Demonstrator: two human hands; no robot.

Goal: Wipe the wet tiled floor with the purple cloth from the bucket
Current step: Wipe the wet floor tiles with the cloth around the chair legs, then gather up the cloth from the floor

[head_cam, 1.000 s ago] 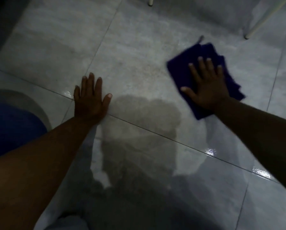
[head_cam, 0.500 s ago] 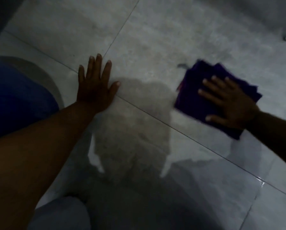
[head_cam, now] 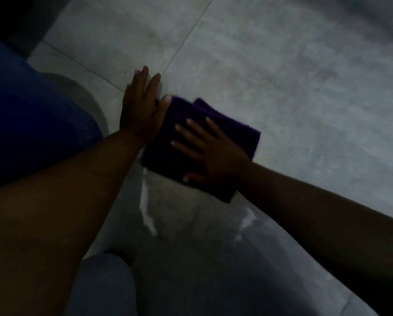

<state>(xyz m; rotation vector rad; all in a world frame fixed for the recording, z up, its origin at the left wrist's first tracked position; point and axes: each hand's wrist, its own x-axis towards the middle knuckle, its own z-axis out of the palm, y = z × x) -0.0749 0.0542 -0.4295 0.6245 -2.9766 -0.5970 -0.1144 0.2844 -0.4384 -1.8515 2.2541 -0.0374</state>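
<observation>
The folded purple cloth (head_cam: 234, 124) lies flat on the grey tiled floor (head_cam: 293, 76) near the middle of the view. My right hand (head_cam: 213, 151) presses down on it with fingers spread, palm covering its near half. My left hand (head_cam: 140, 108) rests flat on the tile just left of the cloth, fingers together and pointing away, its thumb touching the cloth's left corner. A wet sheen (head_cam: 147, 210) shows on the floor below the cloth. No bucket is in view.
A dark blue rounded object (head_cam: 31, 124) fills the left side, close to my left forearm. A grey-clad knee (head_cam: 104, 286) sits at the bottom. Tile grout lines (head_cam: 186, 39) run diagonally across the floor. The scene is dim.
My right hand has slid the cloth leftward across the tile until it meets my left hand. The view has shifted, and the left hand stayed planted on the floor.
</observation>
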